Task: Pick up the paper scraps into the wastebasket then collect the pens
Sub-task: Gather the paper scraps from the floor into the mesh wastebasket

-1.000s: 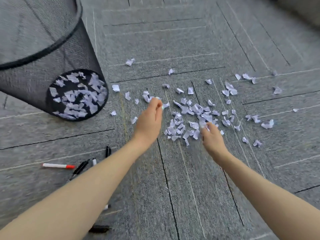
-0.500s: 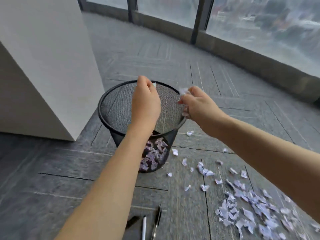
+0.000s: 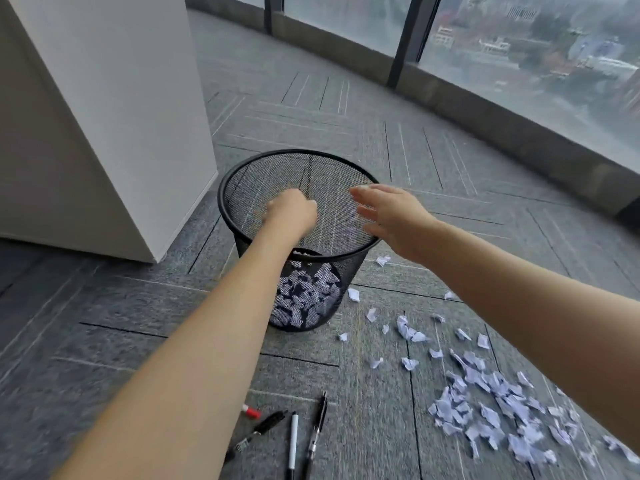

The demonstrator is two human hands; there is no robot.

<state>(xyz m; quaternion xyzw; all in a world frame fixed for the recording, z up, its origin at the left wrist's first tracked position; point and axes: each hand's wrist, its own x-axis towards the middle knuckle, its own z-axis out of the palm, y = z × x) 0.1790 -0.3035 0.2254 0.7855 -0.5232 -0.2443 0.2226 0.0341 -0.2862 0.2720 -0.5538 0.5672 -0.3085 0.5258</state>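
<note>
The black mesh wastebasket [image 3: 242, 174] stands upright on the grey carpet, with white paper scraps [image 3: 304, 299] showing through its lower wall. My left hand [image 3: 289, 211] hovers over its opening, fingers curled downward and palm hidden, so I cannot see whether it holds anything. My right hand [image 3: 388, 213] is over the right rim, fingers spread and empty. Loose paper scraps [image 3: 485, 403] lie scattered on the carpet at the lower right. Near the bottom edge lie a white pen [image 3: 293, 441], a black pen [image 3: 317, 431], another black pen [image 3: 259, 431] and a red-capped marker [image 3: 251, 411], partly behind my left forearm.
A white pillar or cabinet [image 3: 104, 116] stands just left of the basket. A low dark sill [image 3: 485, 119] under tall windows curves along the back and right. A few stray scraps [image 3: 382, 260] lie beside the basket's right side.
One second ago both hands pinched scraps from the pile. They rose to the basket, and since half a second ago my right hand has opened; its scrap is gone from view.
</note>
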